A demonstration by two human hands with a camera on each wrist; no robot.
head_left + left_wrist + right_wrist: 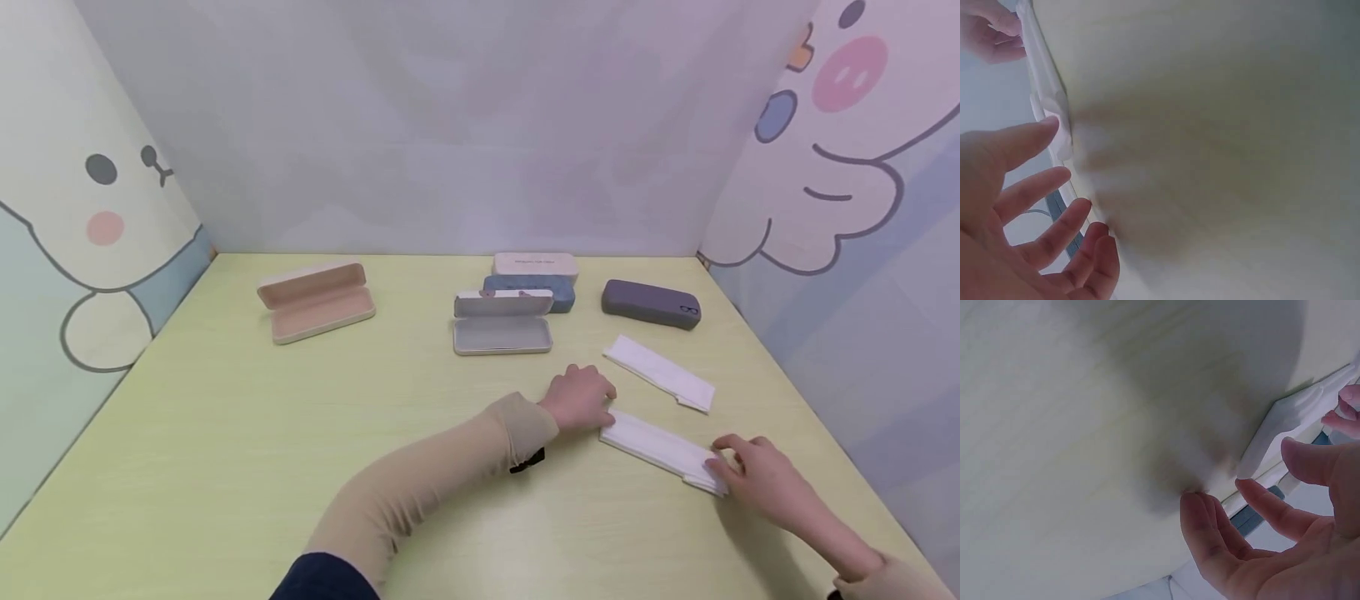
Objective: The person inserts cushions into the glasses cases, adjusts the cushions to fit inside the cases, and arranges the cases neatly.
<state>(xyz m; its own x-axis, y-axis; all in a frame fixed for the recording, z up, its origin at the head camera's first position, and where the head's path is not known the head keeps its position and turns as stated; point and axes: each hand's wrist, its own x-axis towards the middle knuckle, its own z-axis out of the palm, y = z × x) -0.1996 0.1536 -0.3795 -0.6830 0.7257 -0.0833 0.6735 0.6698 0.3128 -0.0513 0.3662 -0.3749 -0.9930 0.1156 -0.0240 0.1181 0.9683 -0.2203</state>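
A folded white cloth (660,450) lies flat at an angle on the table's right side. At its left end is my left hand (577,398), with the thumb (1044,128) touching the cloth and the other fingers loosely bent and spread. My right hand (768,482) is at the opposite end; in the right wrist view its index fingertip (1244,482) meets the cloth's edge, with the thumb apart from it. Neither hand visibly pinches the cloth. Just behind lies a second folded white cloth (660,373), roughly parallel to the first.
An open glasses case with grey lining (502,335) stands mid-table, before a blue case (562,292) and a pale pink case (535,263). A dark purple case (649,303) lies shut at the right. Far left is an open pink-lined case (322,308). Printed curtains (450,125) border the table.
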